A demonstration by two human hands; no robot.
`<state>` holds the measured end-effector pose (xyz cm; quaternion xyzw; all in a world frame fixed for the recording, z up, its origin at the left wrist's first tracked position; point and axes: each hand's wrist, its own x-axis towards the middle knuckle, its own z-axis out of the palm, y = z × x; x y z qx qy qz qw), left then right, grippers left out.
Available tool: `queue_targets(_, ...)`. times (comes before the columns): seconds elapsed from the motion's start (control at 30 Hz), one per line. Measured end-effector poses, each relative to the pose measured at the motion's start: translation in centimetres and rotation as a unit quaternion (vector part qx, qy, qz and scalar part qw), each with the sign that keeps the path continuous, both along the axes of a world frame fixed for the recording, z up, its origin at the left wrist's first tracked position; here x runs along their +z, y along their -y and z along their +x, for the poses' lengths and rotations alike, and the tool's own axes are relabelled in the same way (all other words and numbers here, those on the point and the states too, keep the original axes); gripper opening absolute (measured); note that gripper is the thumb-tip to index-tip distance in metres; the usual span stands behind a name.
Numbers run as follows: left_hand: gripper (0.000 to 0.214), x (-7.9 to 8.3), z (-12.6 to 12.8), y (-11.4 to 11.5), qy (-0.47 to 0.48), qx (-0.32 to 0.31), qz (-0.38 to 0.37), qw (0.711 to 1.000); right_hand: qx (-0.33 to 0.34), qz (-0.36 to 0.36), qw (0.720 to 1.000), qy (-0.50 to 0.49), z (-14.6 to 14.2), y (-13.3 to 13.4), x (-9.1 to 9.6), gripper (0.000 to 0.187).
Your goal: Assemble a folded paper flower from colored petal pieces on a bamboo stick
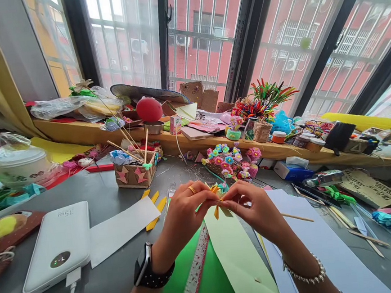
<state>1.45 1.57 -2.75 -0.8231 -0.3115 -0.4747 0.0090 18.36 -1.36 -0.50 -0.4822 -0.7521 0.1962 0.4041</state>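
Observation:
Both hands meet over the middle of the desk, pinching a small yellow-orange folded paper flower (216, 211) between them. My left hand (190, 205), with a ring and a watch at the wrist, grips it from the left by the fingertips. From the right, my right hand (254, 203) pinches the same piece; the fingers partly hide it. A thin wooden stick (297, 217) juts out behind my right hand; I cannot tell whether it is held. Below lie a pale green paper strip (241, 255), a patterned ruler (200, 268) and a green sheet (179, 278). Several yellow paper strips (156, 212) rest left of my left hand.
A white power bank (59, 247) with a cable sits at left beside a white paper strip (124, 229). Ahead stand a decorated box (135, 174) with sticks and a bunch of colourful small flowers (228, 159). White sheets (325, 244) spread at right, near a plastic bottle (323, 178).

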Motion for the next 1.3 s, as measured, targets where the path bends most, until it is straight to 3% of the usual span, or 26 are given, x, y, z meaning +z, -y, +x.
queue_targets(0.13, 0.010, 0.0, 0.2, 0.1, -0.010, 0.006, 0.028, 1.000, -0.003, -0.041, 0.999, -0.028, 0.3, -0.6, -0.2, 0.024)
queue_targets(0.27, 0.011, 0.0, 0.2, 0.3, -0.031, 0.015, 0.053, 0.998, -0.010, -0.061, 0.998, -0.027, 0.3, -0.7, -0.4, 0.019)
queue_targets(0.5, 0.008, -0.2, 0.3, 0.3, -0.035, 0.022, 0.078, 0.996, -0.010, -0.033, 0.999, -0.026, 0.1, -0.6, -0.4, 0.015)
queue_targets(0.67, 0.007, -0.3, 0.3, 0.2, -0.003, 0.030, 0.082, 0.996, -0.027, 0.026, 0.999, -0.010, -0.4, -0.4, -0.3, 0.014)
queue_targets(0.77, 0.010, -0.3, 0.3, 0.1, 0.051, 0.010, 0.038, 0.998, -0.031, 0.070, 0.997, 0.000, -0.4, -0.3, -0.3, 0.013)
queue_targets(0.9, 0.046, -0.3, 0.3, 0.0, 0.133, -0.012, -0.118, 0.984, -0.032, 0.115, 0.993, 0.020, -0.3, -0.4, -0.5, 0.012)
queue_targets(1.0, 0.064, -0.3, 0.2, -0.1, 0.179, 0.002, -0.186, 0.966, -0.018, 0.133, 0.990, 0.038, -0.4, -0.3, -0.5, 0.012)
queue_targets(1.07, 0.075, -0.4, 0.2, -0.1, 0.214, -0.020, -0.227, 0.950, -0.016, 0.139, 0.989, 0.039, -0.5, -0.1, -0.4, 0.011)
queue_targets(1.13, 0.086, -0.4, 0.3, -0.2, 0.251, -0.089, -0.298, 0.917, -0.016, 0.147, 0.988, 0.038, -0.6, 0.1, -0.4, 0.011)
queue_targets(1.3, 0.089, -0.4, 0.6, -0.1, 0.383, -0.290, -0.455, 0.750, -0.008, 0.151, 0.988, 0.032, -0.8, 0.4, -0.1, 0.011)
